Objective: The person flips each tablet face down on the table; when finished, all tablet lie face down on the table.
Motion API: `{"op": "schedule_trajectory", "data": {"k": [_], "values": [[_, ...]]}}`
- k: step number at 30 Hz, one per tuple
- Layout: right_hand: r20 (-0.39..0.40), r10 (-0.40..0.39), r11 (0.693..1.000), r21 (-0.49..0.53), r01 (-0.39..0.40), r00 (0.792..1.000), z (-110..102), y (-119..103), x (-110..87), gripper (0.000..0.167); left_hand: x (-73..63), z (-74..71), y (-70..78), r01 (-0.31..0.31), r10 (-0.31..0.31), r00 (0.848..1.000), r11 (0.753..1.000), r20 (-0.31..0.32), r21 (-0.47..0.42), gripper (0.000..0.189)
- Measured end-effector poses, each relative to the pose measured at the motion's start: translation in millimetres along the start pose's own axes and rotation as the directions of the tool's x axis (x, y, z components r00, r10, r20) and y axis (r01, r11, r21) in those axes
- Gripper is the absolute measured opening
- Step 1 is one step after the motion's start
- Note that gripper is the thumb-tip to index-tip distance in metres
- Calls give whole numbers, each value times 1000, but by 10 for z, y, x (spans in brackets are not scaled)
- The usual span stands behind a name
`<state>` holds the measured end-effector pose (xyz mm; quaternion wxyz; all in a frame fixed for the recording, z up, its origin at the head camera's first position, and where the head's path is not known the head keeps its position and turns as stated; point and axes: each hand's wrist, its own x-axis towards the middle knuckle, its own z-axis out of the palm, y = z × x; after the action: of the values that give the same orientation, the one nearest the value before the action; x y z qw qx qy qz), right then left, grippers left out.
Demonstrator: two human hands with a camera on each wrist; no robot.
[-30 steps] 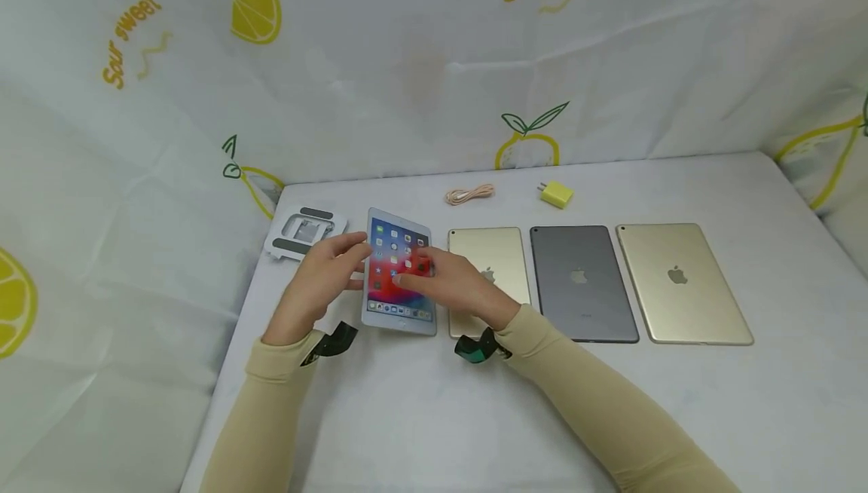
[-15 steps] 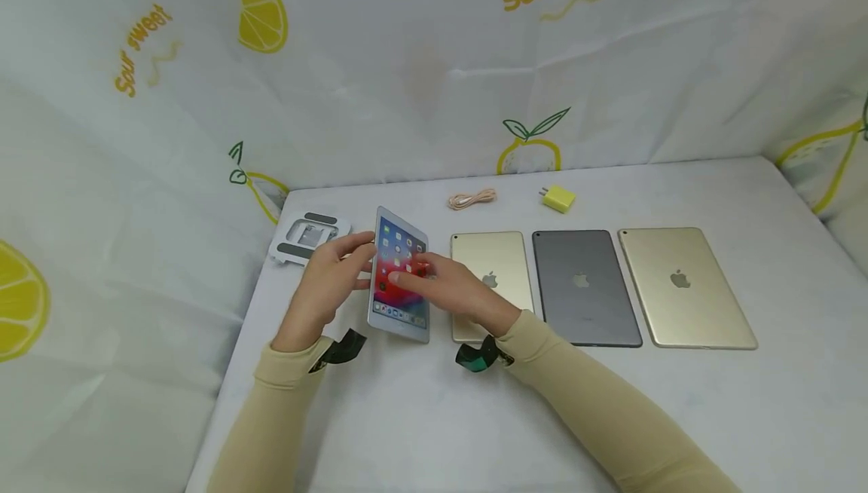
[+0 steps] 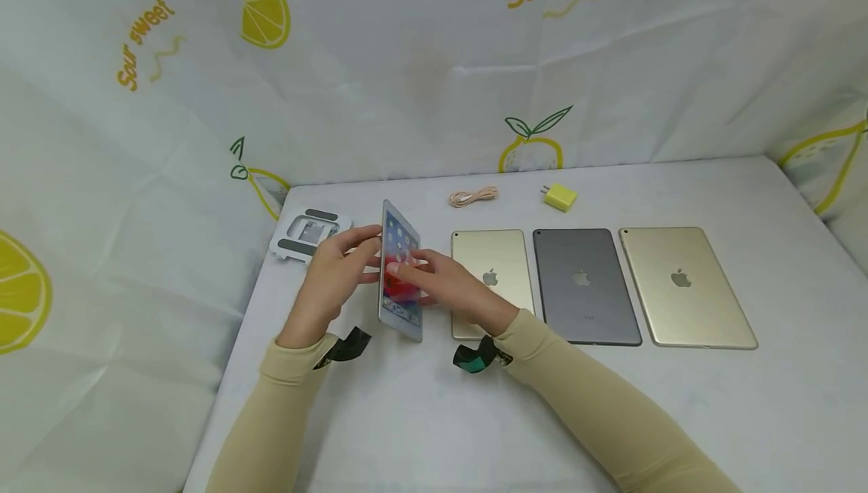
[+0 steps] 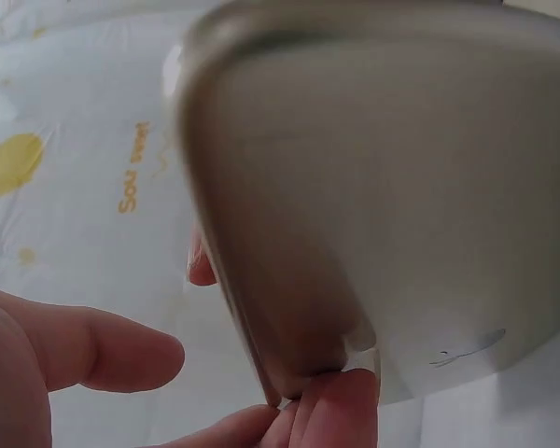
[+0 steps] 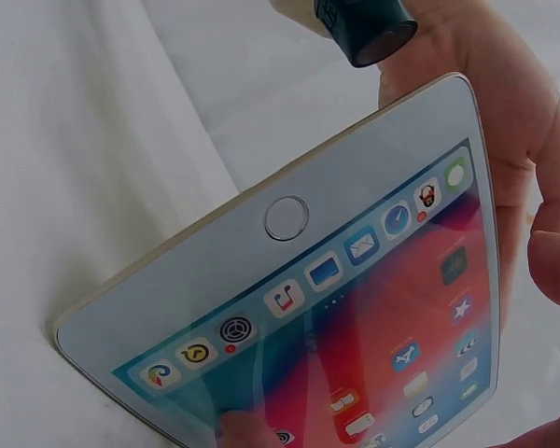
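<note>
A white-fronted tablet [image 3: 400,289] stands steeply tilted, its lit screen turned to the right. My right hand [image 3: 453,286] grips it near the right edge, thumb lying over the screen, other fingers partly hidden. In the right wrist view the home button and app icons of the tablet [image 5: 327,280] show. My left hand [image 3: 332,274] is at the opposite edge. Its fingertips [image 4: 341,411] touch the edge and the back of the tablet [image 4: 355,187] in the left wrist view, while its thumb [image 4: 126,350] stays apart from it.
To the right lie a small gold tablet [image 3: 491,259], a dark grey tablet [image 3: 583,297] and a larger gold tablet [image 3: 685,304], backs up. A white stand [image 3: 291,233] sits at the left. Behind are a coiled cable [image 3: 472,196] and a yellow charger [image 3: 559,197].
The tablet has turned from nearly facing up to steeply tilted, its left edge rising and its screen swinging right. My left hand has moved slightly right with it.
</note>
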<state>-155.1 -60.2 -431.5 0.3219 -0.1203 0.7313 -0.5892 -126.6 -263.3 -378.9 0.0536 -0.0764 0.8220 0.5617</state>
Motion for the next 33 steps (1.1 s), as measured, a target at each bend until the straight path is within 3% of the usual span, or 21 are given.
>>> {"op": "schedule_trajectory", "data": {"k": [9,25,33], "values": [[31,-22,997,74,20,999,-8,29,25,88,-8,49,19,-47,48,998,998,29,-43,43],[57,-32,988,155,23,998,-22,-7,25,79,-11,118,12,-41,47,996,996,77,-80,49],[-54,-133,988,71,137,990,-119,-111,-104,78,49,242,-73,-2,10,993,998,120,-64,57]]}}
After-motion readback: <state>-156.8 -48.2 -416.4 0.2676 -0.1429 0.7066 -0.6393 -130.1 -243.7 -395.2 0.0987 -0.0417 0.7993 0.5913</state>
